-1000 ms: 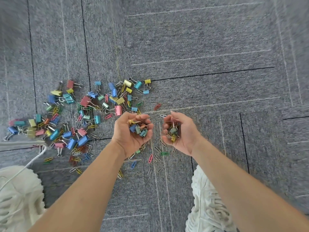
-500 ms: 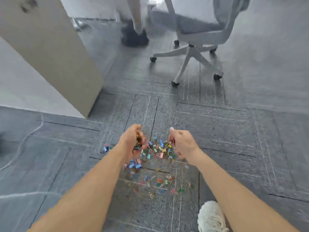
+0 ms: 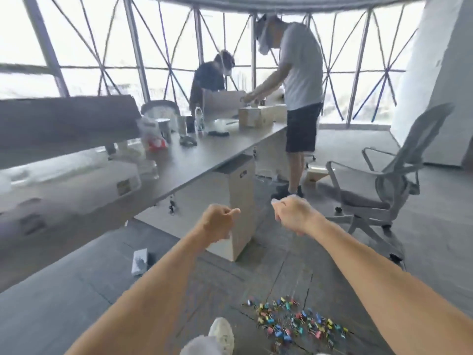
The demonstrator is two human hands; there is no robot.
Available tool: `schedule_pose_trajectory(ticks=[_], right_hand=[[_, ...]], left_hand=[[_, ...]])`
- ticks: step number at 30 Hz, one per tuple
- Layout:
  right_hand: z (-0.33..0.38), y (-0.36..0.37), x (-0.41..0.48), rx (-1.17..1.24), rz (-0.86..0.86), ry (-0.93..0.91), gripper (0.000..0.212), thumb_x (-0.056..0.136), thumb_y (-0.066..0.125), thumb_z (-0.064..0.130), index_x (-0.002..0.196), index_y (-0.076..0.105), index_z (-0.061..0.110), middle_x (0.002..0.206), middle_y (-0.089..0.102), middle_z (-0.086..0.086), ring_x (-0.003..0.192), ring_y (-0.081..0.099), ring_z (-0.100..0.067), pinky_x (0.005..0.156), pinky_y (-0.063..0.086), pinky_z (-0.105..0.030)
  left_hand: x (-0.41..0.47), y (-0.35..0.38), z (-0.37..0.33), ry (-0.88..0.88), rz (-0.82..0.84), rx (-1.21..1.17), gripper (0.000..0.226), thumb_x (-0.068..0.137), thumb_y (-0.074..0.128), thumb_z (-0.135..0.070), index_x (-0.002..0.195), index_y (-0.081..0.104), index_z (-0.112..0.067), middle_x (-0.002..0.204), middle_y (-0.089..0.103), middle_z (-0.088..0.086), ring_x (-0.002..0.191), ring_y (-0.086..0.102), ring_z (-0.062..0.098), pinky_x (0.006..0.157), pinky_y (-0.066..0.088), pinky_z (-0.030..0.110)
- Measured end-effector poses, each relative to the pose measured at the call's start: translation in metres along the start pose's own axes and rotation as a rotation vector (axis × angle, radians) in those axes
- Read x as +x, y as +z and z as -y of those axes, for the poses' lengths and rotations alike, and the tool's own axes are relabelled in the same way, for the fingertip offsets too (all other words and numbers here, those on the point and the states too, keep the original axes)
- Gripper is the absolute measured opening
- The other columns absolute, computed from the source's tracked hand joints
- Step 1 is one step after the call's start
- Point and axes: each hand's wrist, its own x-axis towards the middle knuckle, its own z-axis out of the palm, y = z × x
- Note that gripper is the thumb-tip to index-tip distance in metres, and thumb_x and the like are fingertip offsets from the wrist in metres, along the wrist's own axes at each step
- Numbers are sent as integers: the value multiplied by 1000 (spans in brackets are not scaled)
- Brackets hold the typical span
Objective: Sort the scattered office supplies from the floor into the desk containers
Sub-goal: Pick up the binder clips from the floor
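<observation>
- The person's two bare forearms are reaching out ahead at chest height, with the hands a little apart and touching nothing around them.
- The left hand is curling into a tight fist with its back turned to me. The thumb is pressing over the fingers, which are hiding whatever is inside.
- The right hand is clenching the same way, knuckles up, and its contents are just as hidden.
- Dozens of coloured binder clips, too many and too blurred to count, are lying scattered on the grey carpet floor. They are lying below the right forearm, well apart from both hands.
- One white shoe is showing at the bottom edge, just left of the clips.
- One long dark counter is running off to the left. At least two pale plastic boxes are sitting at its near end, too smeared for detail.
- One pale cabinet is standing under the counter's edge, straight beyond the hands.
- One small packet is lying on the floor beside the left forearm.
- One grey office chair is standing on the right.
- Two other people are bending over the counter's far end, one in a white shirt and one in a dark top.
</observation>
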Motion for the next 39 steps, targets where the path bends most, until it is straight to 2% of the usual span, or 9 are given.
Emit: schedule_pose_trajectory(ticks=[4, 12, 17, 21, 23, 28, 30, 33, 39], right_hand=[[89, 26, -18, -244, 38, -168, 37, 104, 33, 35, 90, 60, 14, 92, 63, -11, 86, 60, -28, 76, 47, -30], [209, 109, 20, -532, 76, -413, 33, 105, 29, 34, 95, 55, 16, 94, 55, -8, 87, 51, -25, 84, 46, -31], [272, 159, 99, -329, 88, -495, 33, 104, 31, 25, 94, 60, 12, 98, 64, -16, 91, 60, -33, 77, 45, -32], [333, 205, 166, -87, -37, -666, 44, 104, 36, 33, 66, 52, 20, 86, 68, -13, 82, 60, -31, 69, 38, -31], [358, 239, 203, -30, -62, -709, 42, 103, 36, 35, 78, 64, 15, 94, 71, -15, 88, 63, -33, 70, 39, -31], [396, 309, 284, -241, 144, -629, 55, 96, 23, 52, 110, 63, 18, 106, 66, -9, 100, 63, -31, 88, 51, -44], [400, 320, 303, -335, 241, -635, 38, 100, 32, 43, 101, 63, 19, 105, 64, -9, 101, 61, -29, 90, 49, -40], [399, 319, 320, -295, 288, -644, 28, 100, 43, 32, 82, 61, 22, 97, 62, -5, 92, 59, -26, 81, 46, -32], [388, 275, 321, -202, 265, -769, 34, 99, 39, 22, 120, 66, 18, 117, 66, -1, 100, 61, -20, 88, 48, -32]], left_hand=[[-54, -94, 12, 99, -79, 137, 48, 73, 56, -47, 41, 34, -18, 45, 34, 0, 43, 33, 17, 50, 31, 29], [-60, -225, 60, 113, -200, 407, 49, 86, 58, -34, 48, 34, -14, 48, 31, -2, 39, 27, 13, 44, 24, 24], [0, -295, 76, 105, -424, 450, 44, 86, 53, -32, 51, 38, -10, 42, 33, -5, 33, 27, 8, 37, 23, 23], [81, -364, 95, 126, -486, 526, 54, 95, 55, -25, 48, 32, -15, 43, 31, -6, 40, 39, 18, 48, 28, 28], [115, -385, 108, 86, -488, 559, 50, 98, 52, -28, 51, 38, -15, 45, 36, -5, 44, 44, 22, 48, 30, 26], [174, -400, 135, -87, -291, 647, 39, 98, 49, -31, 80, 61, 2, 75, 60, 13, 67, 53, 27, 62, 44, 35], [187, -404, 142, -126, -216, 719, 33, 97, 47, -28, 86, 62, 0, 91, 67, 17, 81, 61, 33, 74, 50, 40], [196, -410, 148, -166, -145, 816, 29, 96, 46, -23, 101, 68, -6, 107, 68, 13, 97, 63, 31, 86, 53, 38], [183, -415, 132, -192, -135, 687, 37, 103, 37, -17, 127, 63, -23, 132, 62, 1, 110, 60, 20, 94, 47, 27]])
